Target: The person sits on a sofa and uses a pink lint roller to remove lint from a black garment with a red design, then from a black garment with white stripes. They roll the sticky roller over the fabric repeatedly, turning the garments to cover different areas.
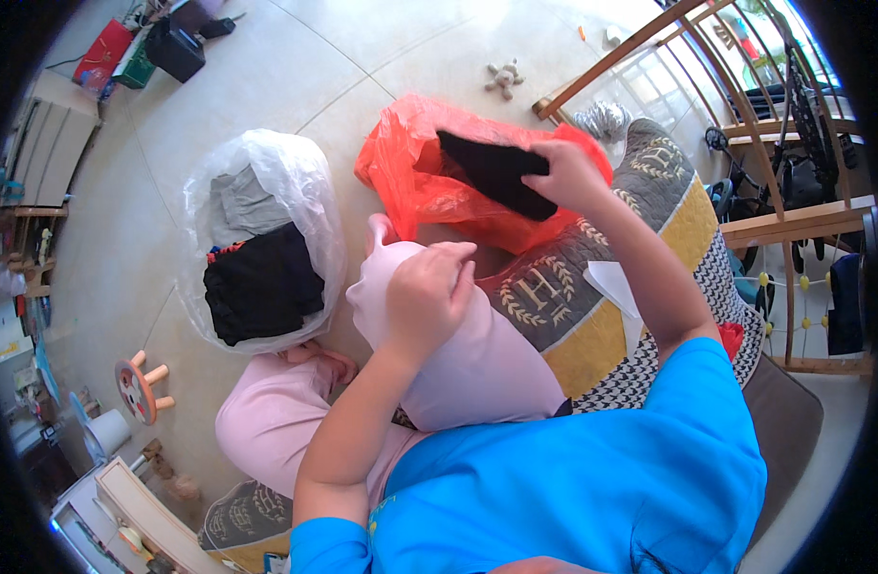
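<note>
In my right hand (564,176) I pinch one end of a folded black garment (493,168). The cloth lies across the mouth of a red plastic bag (403,154), partly inside it. My left hand (428,290) is over my raised knee in pale pink trousers (475,359), its fingers loosely curled together with no object visible in them; the palm is hidden. Left of my knee stands a clear plastic bag (313,190) with its mouth wide. Inside it are a folded black garment (263,287) and a grey one (242,201).
I sit on a patterned quilted mat (597,344), with a white paper (615,287) on it. A wooden-railed frame (798,219) rises at right. A small plush toy (505,79) lies on the tiled floor (324,57) ahead. A small stool (138,387) is at left.
</note>
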Action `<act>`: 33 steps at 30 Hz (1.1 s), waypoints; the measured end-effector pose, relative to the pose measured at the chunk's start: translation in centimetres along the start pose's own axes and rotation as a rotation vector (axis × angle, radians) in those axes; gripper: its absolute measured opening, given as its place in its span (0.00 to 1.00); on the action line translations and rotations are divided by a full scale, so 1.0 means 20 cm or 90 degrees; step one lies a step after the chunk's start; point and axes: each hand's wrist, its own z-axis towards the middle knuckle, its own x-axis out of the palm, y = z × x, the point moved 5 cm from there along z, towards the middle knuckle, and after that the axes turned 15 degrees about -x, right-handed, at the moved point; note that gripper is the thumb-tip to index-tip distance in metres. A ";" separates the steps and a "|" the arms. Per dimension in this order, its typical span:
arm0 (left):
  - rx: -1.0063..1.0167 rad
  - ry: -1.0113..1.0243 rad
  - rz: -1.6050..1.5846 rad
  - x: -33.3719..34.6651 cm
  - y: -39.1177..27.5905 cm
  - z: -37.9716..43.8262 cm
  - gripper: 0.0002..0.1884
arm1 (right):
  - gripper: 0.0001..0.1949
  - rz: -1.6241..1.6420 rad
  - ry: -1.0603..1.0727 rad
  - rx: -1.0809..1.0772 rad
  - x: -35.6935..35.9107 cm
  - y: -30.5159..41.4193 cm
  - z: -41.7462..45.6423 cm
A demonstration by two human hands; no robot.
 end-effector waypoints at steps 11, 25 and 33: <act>-0.277 -0.139 -0.818 -0.37 0.01 -0.46 0.36 | 0.23 1.235 0.012 -0.048 -0.19 0.92 -0.35; -0.467 -0.126 -0.915 -0.25 0.21 -0.97 0.19 | 0.47 0.124 -0.013 -0.396 0.36 1.30 -0.96; -0.402 -0.198 -0.667 -0.32 0.14 -0.96 0.22 | 0.16 0.477 -0.084 -0.208 0.30 1.19 -0.84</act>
